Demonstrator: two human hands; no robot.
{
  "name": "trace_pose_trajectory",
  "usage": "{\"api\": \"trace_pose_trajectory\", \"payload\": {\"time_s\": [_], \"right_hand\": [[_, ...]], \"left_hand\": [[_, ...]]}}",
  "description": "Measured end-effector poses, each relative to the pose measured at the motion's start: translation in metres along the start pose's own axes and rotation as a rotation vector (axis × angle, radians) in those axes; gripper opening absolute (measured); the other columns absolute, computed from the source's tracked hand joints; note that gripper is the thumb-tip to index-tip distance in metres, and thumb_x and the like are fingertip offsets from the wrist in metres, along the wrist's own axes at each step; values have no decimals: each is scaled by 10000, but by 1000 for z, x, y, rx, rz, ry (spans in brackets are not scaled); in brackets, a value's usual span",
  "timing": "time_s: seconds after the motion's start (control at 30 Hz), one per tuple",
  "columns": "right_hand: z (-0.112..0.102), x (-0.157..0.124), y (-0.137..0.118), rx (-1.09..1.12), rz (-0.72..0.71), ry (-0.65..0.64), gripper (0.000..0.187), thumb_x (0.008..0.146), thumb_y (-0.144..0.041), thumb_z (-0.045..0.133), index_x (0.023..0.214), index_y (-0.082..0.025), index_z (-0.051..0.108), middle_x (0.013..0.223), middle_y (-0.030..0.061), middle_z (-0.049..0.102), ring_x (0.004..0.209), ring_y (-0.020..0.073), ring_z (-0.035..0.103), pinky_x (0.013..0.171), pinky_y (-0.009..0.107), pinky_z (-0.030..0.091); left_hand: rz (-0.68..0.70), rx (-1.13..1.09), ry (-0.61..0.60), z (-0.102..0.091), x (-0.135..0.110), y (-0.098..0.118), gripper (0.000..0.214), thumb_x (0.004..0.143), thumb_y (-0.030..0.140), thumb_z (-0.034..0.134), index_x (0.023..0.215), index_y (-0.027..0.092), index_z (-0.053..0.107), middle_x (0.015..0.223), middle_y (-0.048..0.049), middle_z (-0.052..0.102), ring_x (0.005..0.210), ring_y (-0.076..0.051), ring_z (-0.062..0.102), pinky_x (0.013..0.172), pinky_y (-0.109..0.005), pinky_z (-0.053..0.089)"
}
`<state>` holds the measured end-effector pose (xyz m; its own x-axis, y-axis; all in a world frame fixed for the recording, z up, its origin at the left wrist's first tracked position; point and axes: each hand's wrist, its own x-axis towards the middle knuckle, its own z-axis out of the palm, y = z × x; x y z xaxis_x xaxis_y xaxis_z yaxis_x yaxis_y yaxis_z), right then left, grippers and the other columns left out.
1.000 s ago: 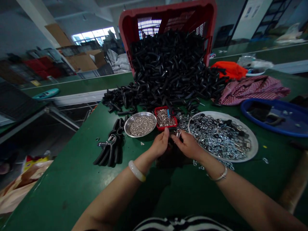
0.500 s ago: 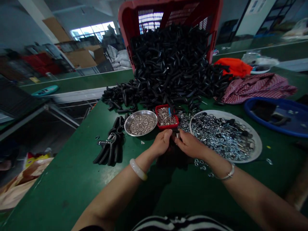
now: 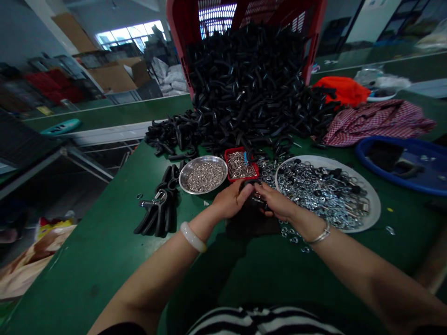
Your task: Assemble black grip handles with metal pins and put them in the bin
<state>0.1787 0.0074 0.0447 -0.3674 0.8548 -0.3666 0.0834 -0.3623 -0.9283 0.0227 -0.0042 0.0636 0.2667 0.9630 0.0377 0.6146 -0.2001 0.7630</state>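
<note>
My left hand (image 3: 228,201) is closed around a black plastic clamp (image 3: 248,185), its thumb pressed on the near side. From the other side my right hand (image 3: 277,202) grips the same clamp, fingers bent around it. A glint of metal shows between the hands, but the coil spring is mostly hidden by fingers. Under the hands lies a dark block or pad (image 3: 249,225). Just beyond them stand a red tray (image 3: 257,173) of small metal pins and a metal bowl (image 3: 185,186) of tiny rivet-like pieces.
Several black spring clamps (image 3: 159,214) lie at the left. A white tray (image 3: 374,204) of springs and rings stands to the right. Behind, a red crate (image 3: 179,42) spills black clamp parts (image 3: 244,102). A checked cloth (image 3: 377,122) and blue tray (image 3: 387,176) are at the far right.
The hands have turned the clamp, and the coil spring that showed at my right fingertips is now largely covered. My right fingers have wrapped further round. The view has shifted slightly.
</note>
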Motion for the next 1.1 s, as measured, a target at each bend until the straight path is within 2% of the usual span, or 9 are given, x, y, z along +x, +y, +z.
{"api": "trace_pose_trajectory", "payload": {"time_s": [0.17,0.3,0.43,0.5,0.57,0.67,0.77,0.9,1.1], "right_hand": [[12,0,1,250,14,109,238,853,-455,407,874,-220,436,611,-38,486,405,81,442,305,174,278],[23,-1,5,366,-12,110,229,858,-431,411,856,-207,459,663,-30,509,501,89,484,430,204,400],[22,-1,10,304,-42,53,246,870,-428,356,903,-209,462,750,-3,554,618,115,544,544,241,458],[13,0,10,115,-68,38,298,871,-462,321,935,-207,461,774,18,575,642,134,561,573,271,471],[-2,4,8,-187,-140,138,325,856,-472,354,981,-195,470,806,44,596,666,155,572,577,290,468],[-24,14,-5,-692,-390,380,285,835,-376,437,1001,-163,527,879,81,617,768,187,578,673,320,457],[-31,32,-28,-1098,-598,400,256,844,-267,421,994,-148,591,980,101,618,910,202,560,804,324,421],[-19,69,-59,-1491,-464,247,287,845,-255,427,1047,-180,618,1062,105,617,991,221,553,831,322,413],[14,117,-70,-1590,-299,149,299,645,-274,675,890,-102,687,941,199,652,903,332,592,745,387,450]], "left_hand": [[-18,334,76,16,-16,8,1132,433,720,636,1317,100,296,1205,-202,490,1077,-364,474,895,-477,372],[-31,378,131,29,-16,1,1027,510,708,599,1290,104,312,1175,-187,501,1071,-346,477,890,-466,366],[23,399,93,23,-13,-7,1021,497,700,610,1280,109,325,1143,-164,524,1043,-334,488,879,-455,365],[50,391,79,17,-13,-9,1007,493,690,617,1283,136,329,1140,-144,529,1044,-319,487,884,-444,359],[77,403,85,14,-13,-12,1017,472,673,638,1291,157,326,1153,-130,525,1059,-312,474,905,-443,340],[110,449,77,14,-11,-18,1054,449,657,659,1309,159,309,1203,-131,500,1099,-316,441,947,-452,296],[127,498,19,16,-5,-23,1067,434,669,658,1310,159,324,1253,-141,462,1130,-324,415,969,-463,267],[170,553,-127,14,4,-27,1060,405,717,635,1279,169,393,1269,-138,446,1156,-331,394,1008,-474,222],[190,583,-169,10,6,-29,1093,410,743,614,1306,163,372,1265,-134,461,1163,-328,392,1050,-520,109]]}}
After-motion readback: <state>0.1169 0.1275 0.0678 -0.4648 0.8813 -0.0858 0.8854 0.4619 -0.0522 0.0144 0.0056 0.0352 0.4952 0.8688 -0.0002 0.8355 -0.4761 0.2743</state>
